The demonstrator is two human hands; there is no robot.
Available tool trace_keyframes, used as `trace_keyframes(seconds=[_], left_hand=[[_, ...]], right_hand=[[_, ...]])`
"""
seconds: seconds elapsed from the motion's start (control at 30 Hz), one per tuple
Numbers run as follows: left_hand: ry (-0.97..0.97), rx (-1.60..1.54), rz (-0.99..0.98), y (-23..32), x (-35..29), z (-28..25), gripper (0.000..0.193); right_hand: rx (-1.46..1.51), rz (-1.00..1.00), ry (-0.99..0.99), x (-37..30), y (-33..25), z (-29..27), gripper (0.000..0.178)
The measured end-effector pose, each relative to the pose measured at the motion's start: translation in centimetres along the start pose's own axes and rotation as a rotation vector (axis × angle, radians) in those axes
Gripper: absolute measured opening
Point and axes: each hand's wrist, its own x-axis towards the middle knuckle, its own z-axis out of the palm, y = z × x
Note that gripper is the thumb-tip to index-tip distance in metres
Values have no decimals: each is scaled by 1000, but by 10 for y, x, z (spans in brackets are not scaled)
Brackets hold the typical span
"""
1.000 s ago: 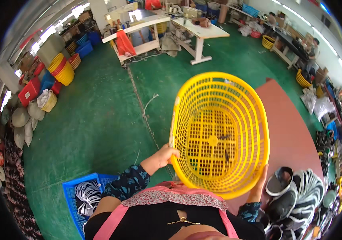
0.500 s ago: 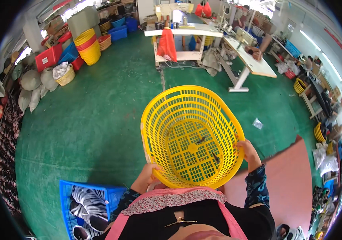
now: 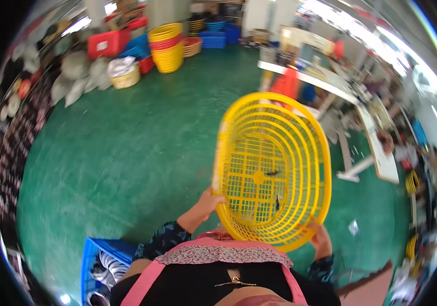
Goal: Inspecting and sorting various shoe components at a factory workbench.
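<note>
A large oval yellow plastic basket [image 3: 223, 137] with slotted sides is held up in front of my body, its open top facing me. My left hand [image 3: 208, 202] is closed on its lower left rim. At the lower right side my right hand [image 3: 320, 238] grips it too, the fingers partly seen through the slots. Two small dark scraps [image 3: 277, 203] lie on the basket's grid bottom.
A blue crate [image 3: 90, 255] with striped grey-and-white bundles stands at my lower left. White worktables [image 3: 308, 79] are at the far right. Stacked yellow baskets [image 3: 167, 56], a red bin [image 3: 107, 43] and sacks [image 3: 75, 66] line the far left. A reddish board [image 3: 369, 286] lies lower right.
My view has turned to the left, so the room shifts right. The basket, still in both hands, has swung to the right and tilted, with my left hand higher and my right hand lower.
</note>
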Motion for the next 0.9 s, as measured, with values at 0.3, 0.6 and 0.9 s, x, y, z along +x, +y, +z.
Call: trace_keyframes(seconds=[0.3, 0.6, 0.9], left_hand=[[86, 102, 210, 56, 46, 2, 76], [410, -330, 234, -32, 79, 4, 105], [499, -651, -38, -73, 136, -64, 49]], right_hand=[[-2, 71, -292, 158, -8, 2, 63], [19, 327, -653, 292, -15, 197, 61], [-306, 188, -772, 402, 54, 291, 57]])
